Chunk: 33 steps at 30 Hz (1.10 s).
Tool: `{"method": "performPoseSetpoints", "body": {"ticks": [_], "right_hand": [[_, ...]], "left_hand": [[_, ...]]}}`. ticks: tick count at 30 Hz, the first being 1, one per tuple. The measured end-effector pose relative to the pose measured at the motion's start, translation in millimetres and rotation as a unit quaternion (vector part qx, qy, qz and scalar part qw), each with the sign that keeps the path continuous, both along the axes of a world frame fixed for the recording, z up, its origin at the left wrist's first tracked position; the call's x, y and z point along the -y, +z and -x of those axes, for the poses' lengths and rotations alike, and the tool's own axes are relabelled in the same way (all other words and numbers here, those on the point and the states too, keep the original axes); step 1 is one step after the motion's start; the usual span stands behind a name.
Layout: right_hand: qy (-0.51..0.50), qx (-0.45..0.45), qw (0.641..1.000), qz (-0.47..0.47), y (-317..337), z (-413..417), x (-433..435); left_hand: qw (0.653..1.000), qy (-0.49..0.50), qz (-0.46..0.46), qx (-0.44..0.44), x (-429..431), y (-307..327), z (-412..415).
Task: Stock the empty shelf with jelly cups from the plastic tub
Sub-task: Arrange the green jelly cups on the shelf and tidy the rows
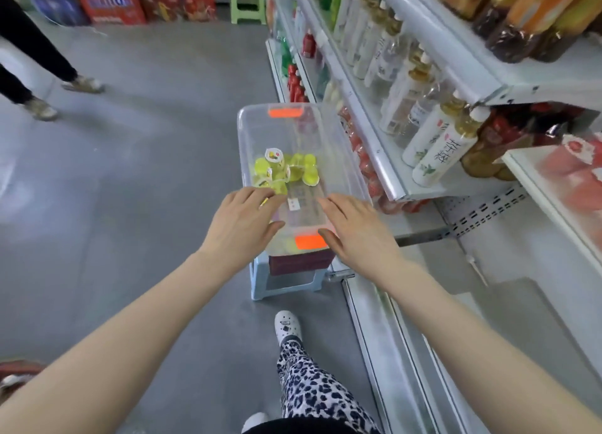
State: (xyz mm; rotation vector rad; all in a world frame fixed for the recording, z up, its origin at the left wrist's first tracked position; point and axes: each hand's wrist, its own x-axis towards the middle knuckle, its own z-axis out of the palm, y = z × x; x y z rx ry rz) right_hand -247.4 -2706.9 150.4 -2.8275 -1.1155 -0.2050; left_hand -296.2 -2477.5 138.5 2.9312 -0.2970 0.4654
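Observation:
A clear plastic tub (329, 147) with orange handles stands on a light blue stool (286, 280) beside the shelving. Several yellow-green jelly cups (286, 171) lie clustered in its near left part. My left hand (242, 220) hovers over the tub's near left corner, fingers straight and reaching toward the cups. My right hand (355, 228) is over the near right rim, fingers extended, holding nothing. The bare white shelf (527, 271) lies to the right, below the stocked ones.
Bottles of tea (436, 140) and other drinks fill the upper shelves on the right. Another person's legs (39, 75) stand at the far left on the grey floor. My own foot in a white clog (288, 327) is behind the stool. A green stool (247, 0) stands far back.

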Motion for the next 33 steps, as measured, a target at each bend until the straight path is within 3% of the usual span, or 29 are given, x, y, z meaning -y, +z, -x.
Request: {"method": "performPoseSetpoints", "body": {"ticks": [8,16,28,33], "right_hand": [[0.053,-0.144,0.985,0.08,-76.7,-151.8,-58.3],[0.011,-0.268,0.947,0.174,-164.0,-220.7,-139.2],[0.016,-0.301,0.942,0.15,-196.1,-218.6,-111.4],[-0.023,-0.228,0.973,0.033,-153.6,-220.9,-80.7]], "left_hand": [[0.993,0.103,0.021,-0.051,-32.2,-49.6,-95.9],[0.988,0.139,-0.001,-0.062,-45.3,-76.8,-115.4],[0.991,0.13,-0.018,-0.036,-44.8,-76.8,-121.5],[0.995,0.062,-0.061,-0.055,-33.7,-79.2,-151.2]]}}
